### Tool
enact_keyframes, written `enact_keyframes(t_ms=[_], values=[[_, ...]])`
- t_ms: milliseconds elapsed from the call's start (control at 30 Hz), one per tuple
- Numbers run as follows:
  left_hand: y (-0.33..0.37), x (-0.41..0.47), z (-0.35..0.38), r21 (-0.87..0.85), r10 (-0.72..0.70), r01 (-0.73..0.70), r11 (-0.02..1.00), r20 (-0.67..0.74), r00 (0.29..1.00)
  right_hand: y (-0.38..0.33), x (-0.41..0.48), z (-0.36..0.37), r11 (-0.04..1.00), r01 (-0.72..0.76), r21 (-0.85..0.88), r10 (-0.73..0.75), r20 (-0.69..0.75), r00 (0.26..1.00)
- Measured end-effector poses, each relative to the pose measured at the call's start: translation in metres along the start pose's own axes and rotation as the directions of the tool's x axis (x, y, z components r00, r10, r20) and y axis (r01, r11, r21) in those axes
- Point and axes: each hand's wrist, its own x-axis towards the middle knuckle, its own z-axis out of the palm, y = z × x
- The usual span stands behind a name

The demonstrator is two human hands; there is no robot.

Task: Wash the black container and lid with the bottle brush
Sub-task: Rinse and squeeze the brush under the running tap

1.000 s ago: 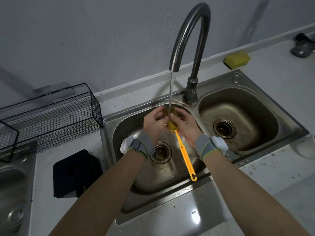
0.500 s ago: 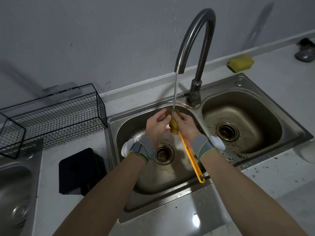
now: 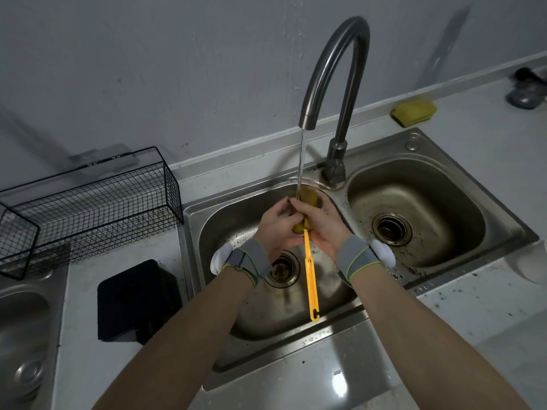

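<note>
The bottle brush (image 3: 310, 279) has a long yellow handle and a yellowish sponge head. Its head sits under the water running from the tap (image 3: 334, 81), over the left sink basin (image 3: 225, 220). My left hand (image 3: 275, 226) and my right hand (image 3: 322, 226) are both closed around the sponge head, and the handle hangs down toward me. The black container (image 3: 130, 297) stands on the counter left of the sink. Its lid cannot be told apart from it.
A black wire basket (image 3: 88, 208) stands at the back left. The right basin (image 3: 420, 208) has dark specks around its drain. A yellow sponge (image 3: 414, 112) lies by the wall. A dark object (image 3: 528, 88) sits at the far right. Another steel sink (image 3: 20, 335) shows at the left edge.
Both hands stay on the sponge head under the running water. The handle has swung from pointing right-down to hanging nearly straight toward me. The view has shifted slightly.
</note>
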Motion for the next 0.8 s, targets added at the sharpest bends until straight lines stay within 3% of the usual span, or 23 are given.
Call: enact_keyframes(t_ms=[67, 267, 433, 500, 667, 800], values=[[0.003, -0.003, 0.001, -0.032, 0.001, -0.002, 0.999, -0.021, 1.000, 0.000, -0.001, 0.003, 0.998, -0.006, -0.058, 0.007, 0.009, 1.000], [0.010, -0.011, 0.006, -0.072, -0.048, 0.044, 0.996, -0.057, 0.997, -0.003, 0.011, 0.009, 0.976, -0.107, -0.189, 0.065, -0.214, 0.975], [0.010, -0.008, -0.001, -0.071, -0.103, 0.099, 0.992, -0.052, 0.993, -0.003, 0.004, 0.008, 0.972, -0.090, -0.219, 0.091, -0.006, 0.996], [0.009, -0.005, -0.003, -0.075, -0.131, 0.127, 0.989, -0.052, 0.990, -0.003, 0.004, 0.007, 0.975, -0.055, -0.216, 0.056, -0.001, 0.998], [0.012, -0.001, -0.006, 0.051, -0.126, 0.132, 0.990, -0.109, 0.986, -0.001, 0.006, 0.008, 0.983, -0.048, -0.176, 0.009, -0.214, 0.977], [0.018, 0.003, -0.003, 0.117, -0.148, 0.164, 0.979, -0.132, 0.980, 0.001, 0.007, 0.010, 0.984, -0.067, -0.166, 0.018, -0.279, 0.960]])
